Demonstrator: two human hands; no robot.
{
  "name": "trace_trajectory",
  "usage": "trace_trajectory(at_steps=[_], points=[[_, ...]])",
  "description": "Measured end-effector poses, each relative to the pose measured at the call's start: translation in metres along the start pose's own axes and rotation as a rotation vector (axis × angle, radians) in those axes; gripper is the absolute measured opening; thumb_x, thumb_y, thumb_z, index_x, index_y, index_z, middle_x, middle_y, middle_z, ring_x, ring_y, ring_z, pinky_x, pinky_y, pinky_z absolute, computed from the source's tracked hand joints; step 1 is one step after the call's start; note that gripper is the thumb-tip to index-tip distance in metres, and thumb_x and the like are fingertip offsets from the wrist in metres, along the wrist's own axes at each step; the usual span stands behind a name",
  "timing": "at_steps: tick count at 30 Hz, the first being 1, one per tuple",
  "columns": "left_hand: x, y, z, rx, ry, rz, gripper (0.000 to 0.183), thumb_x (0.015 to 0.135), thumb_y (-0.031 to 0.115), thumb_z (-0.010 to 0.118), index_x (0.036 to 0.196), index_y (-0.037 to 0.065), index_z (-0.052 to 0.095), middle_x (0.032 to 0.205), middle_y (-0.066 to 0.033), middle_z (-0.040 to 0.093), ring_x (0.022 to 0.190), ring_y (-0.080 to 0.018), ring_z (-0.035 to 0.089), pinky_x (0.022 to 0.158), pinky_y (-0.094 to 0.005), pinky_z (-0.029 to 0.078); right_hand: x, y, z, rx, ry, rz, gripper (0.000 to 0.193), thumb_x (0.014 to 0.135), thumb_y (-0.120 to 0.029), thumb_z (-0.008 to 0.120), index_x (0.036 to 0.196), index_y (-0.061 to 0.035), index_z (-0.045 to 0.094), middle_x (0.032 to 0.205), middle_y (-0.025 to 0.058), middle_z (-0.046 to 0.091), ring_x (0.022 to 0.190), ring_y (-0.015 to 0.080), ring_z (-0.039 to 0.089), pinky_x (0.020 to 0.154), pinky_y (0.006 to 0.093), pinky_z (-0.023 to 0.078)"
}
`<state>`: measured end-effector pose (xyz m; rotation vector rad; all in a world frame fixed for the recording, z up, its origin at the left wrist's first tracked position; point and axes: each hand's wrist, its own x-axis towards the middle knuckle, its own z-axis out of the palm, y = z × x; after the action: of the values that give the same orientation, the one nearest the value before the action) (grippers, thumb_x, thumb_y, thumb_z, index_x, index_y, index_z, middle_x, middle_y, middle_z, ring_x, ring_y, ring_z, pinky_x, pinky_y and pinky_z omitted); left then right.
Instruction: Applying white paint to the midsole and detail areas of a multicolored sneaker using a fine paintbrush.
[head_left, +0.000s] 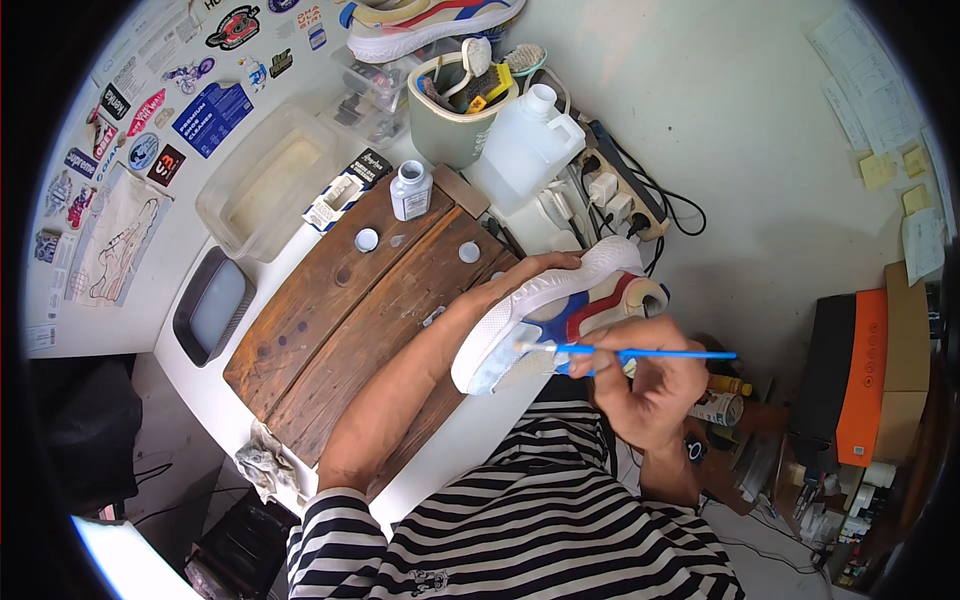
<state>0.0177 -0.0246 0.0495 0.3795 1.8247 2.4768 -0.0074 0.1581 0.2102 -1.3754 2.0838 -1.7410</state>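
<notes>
A sneaker [503,325] with a white sole and blue, red and beige panels is held tilted above the front right of the wooden board. My left hand [532,268] is closed around the sole side, its fingers mostly hidden behind the shoe. Between the fingertips of my right hand [655,385] is a thin blue paintbrush [690,354]. Its bristles are at the pale toe area, touching or just over it. An open white bottle [411,192] stands on the wooden board [335,310]. Two small round white lids, one a cap [367,240], lie near it.
Behind the board are a clear plastic tub [215,195], a small box [345,190], a brush-filled bucket [440,135] and a translucent jug [525,155]. A power strip [630,190] with cables lies right of these. A dark tray [212,305] and crumpled cloth [268,462] sit left.
</notes>
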Motion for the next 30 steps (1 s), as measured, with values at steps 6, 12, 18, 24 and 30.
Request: trace_trajectory(at_steps=[6, 12, 18, 24, 30], points=[[-0.006, 0.040, 0.014, 0.219, 0.066, 0.080, 0.088, 0.083, 0.003, 0.084, 0.158, 0.001, 0.038, 0.156, -0.0158, 0.048, 0.139, -0.0216, 0.053, 0.117, -0.0339, 0.044, 0.003, 0.008, -0.011, -0.134, -0.053, -0.021, 0.013, 0.089, 0.003, 0.074, 0.101, 0.0024, 0.066, 0.084, 0.0122, 0.075, 0.071, 0.0128, 0.072, 0.065, 0.0259, 0.057], [-0.004, 0.023, 0.009, 0.102, 0.031, 0.082, 0.089, 0.081, 0.006, 0.087, 0.157, 0.004, 0.041, 0.156, -0.0142, 0.049, 0.137, -0.0216, 0.054, 0.116, -0.0331, 0.045, 0.000, -0.001, -0.003, -0.026, -0.050, -0.008, 0.012, 0.089, 0.003, 0.074, 0.099, 0.0011, 0.068, 0.081, 0.0097, 0.074, 0.071, 0.0125, 0.072, 0.063, 0.0250, 0.056], [-0.005, 0.031, 0.011, -0.096, 0.043, -0.127, 0.077, 0.085, -0.004, 0.072, 0.156, 0.010, 0.044, 0.158, -0.0110, 0.048, 0.141, -0.0189, 0.051, 0.119, -0.0331, 0.042, 0.000, 0.011, -0.012, -0.099, 0.040, 0.017, 0.015, 0.086, 0.003, 0.076, 0.098, 0.0014, 0.068, 0.081, 0.0093, 0.074, 0.069, 0.0131, 0.073, 0.062, 0.0251, 0.056], [-0.008, 0.041, 0.016, 0.174, 0.066, 0.102, 0.072, 0.089, -0.005, 0.067, 0.156, 0.010, 0.044, 0.161, -0.0118, 0.044, 0.144, -0.0200, 0.048, 0.121, -0.0336, 0.040, -0.003, -0.001, -0.003, -0.062, -0.062, -0.009, 0.017, 0.084, 0.003, 0.076, 0.099, 0.0016, 0.069, 0.081, 0.0085, 0.074, 0.068, 0.0140, 0.073, 0.063, 0.0266, 0.057], [-0.009, 0.040, 0.014, 0.160, 0.059, 0.057, 0.092, 0.077, 0.010, 0.090, 0.156, 0.004, 0.043, 0.159, -0.0187, 0.045, 0.142, -0.0238, 0.050, 0.118, -0.0352, 0.043, -0.003, 0.009, -0.013, -0.099, 0.033, 0.038, 0.015, 0.086, 0.003, 0.076, 0.099, 0.0024, 0.068, 0.082, 0.0109, 0.074, 0.073, 0.0139, 0.073, 0.064, 0.0265, 0.057]])
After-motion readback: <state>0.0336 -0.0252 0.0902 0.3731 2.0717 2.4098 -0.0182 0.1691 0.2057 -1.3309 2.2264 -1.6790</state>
